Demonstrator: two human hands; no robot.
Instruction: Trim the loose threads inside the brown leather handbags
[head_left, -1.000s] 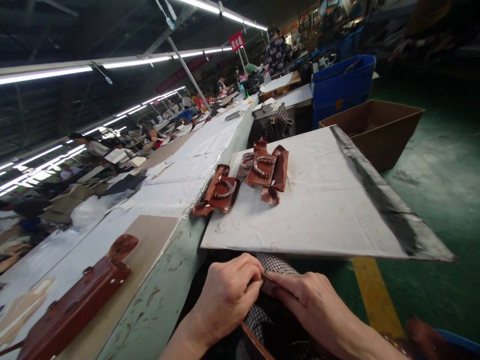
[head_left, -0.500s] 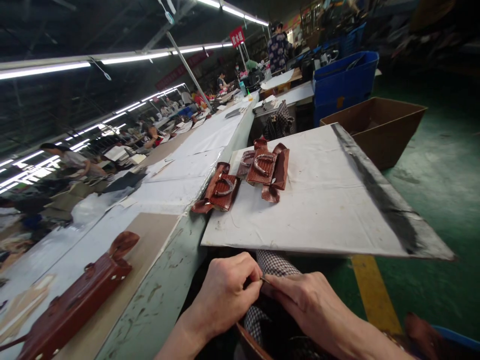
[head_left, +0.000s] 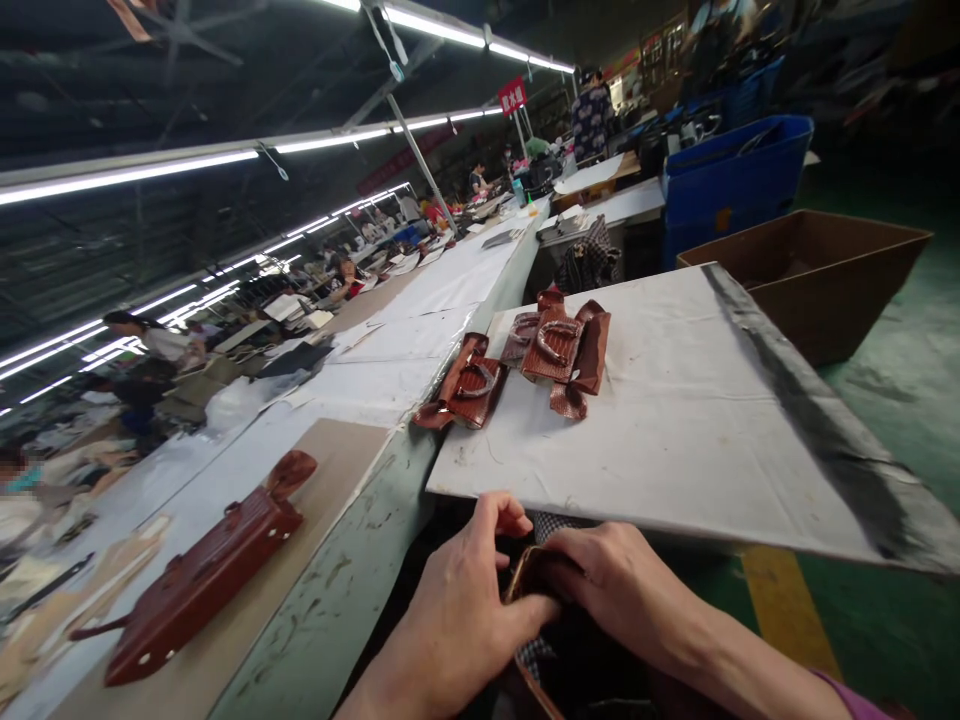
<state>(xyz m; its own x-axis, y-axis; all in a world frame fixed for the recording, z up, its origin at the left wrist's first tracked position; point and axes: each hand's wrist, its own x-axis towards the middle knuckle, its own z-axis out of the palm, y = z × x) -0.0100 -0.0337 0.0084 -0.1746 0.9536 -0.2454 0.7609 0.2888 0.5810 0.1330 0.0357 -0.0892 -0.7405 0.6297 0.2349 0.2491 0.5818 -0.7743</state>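
Note:
Both my hands meet low in the view, below the front edge of a white board (head_left: pixel 675 430). My left hand (head_left: pixel 465 610) and my right hand (head_left: pixel 615 590) are closed together on a small brown leather piece (head_left: pixel 527 580) held over my lap, above checked cloth (head_left: pixel 551 525). On the board lie two heaps of reddish-brown embossed leather parts, one at its left edge (head_left: pixel 466 385) and one further back (head_left: pixel 561 348). A long brown leather bag part (head_left: pixel 202 580) rests on the tan mat at the left.
A long white work table (head_left: pixel 420 310) runs away to the back with several people seated along it. A brown cardboard box (head_left: pixel 825 265) and a blue crate (head_left: pixel 731 175) stand at the right on the green floor. A person stands at the far back.
The view has shifted, so everything sits further right. My hands have gone from a fine pinch between fingertips to gripping a brown leather piece, and my left thumb has lifted.

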